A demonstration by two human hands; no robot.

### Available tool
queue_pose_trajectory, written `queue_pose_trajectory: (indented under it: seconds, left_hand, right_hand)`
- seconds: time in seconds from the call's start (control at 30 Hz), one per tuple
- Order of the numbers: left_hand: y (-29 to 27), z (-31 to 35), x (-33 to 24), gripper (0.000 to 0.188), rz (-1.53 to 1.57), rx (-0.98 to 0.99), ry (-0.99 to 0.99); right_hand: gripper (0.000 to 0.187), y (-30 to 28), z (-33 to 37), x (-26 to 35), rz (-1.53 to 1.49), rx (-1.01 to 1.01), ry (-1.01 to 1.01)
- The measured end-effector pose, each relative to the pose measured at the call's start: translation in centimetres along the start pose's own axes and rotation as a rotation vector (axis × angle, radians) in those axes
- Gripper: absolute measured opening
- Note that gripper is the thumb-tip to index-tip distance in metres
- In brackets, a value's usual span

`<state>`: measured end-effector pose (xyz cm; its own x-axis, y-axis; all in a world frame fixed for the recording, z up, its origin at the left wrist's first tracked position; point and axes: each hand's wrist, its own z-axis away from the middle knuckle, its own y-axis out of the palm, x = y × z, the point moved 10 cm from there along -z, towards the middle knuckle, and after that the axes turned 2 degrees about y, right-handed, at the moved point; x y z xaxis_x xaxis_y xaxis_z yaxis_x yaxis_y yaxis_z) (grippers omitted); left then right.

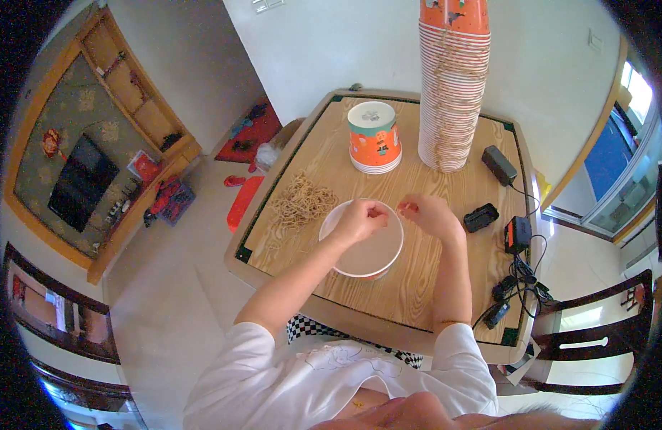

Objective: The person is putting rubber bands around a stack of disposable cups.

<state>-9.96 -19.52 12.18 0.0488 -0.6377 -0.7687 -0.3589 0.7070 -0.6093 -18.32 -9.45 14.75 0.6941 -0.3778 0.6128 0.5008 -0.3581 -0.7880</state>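
A paper bucket (367, 256) with a white rim stands mouth up near the middle of the table. My left hand (361, 219) is over its far left rim, fingers curled and pinched together. Just right of it, my right hand (430, 215) hovers at the bucket's upper right edge, its thumb and fingertips also pressed together. Whatever lies between the fingertips of either hand is too small to make out. Left of the bucket lies a tangled pile of tan cords (302, 202). Behind it, a short stack of upturned orange and green paper buckets (374, 143) rests on the wood.
A tall leaning-looking stack of nested paper buckets (453, 100), with tan cords down its side, rises at the back right. Along the right edge are a black power adapter (499, 165), a black tray-like case (481, 218), an orange-black box (517, 234) and tangled black cables (521, 283).
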Motion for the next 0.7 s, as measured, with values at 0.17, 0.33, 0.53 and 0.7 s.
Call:
queue_pose_trajectory:
  seconds: [0.17, 0.33, 0.53, 0.7]
  left_hand:
    - [0.3, 1.5, -0.2, 0.011, 0.790, 0.147, -0.453]
    - [0.1, 1.1, -0.2, 0.012, 0.922, 0.177, -0.443]
    - [-0.6, 0.9, -0.8, 0.011, 0.831, 0.085, -0.410]
    - [-2.2, 0.4, -1.1, 0.012, 0.507, -0.074, -0.257]
  right_hand:
    - [0.024, -3.1, 2.2, 5.5, -0.265, -0.118, -0.272]
    - [0.019, -3.4, 2.2, 6.9, -0.309, -0.192, -0.373]
    - [0.014, -3.5, 1.5, 5.3, -0.317, -0.257, -0.343]
    - [0.012, -2.6, 1.0, 5.1, -0.168, -0.202, -0.299]
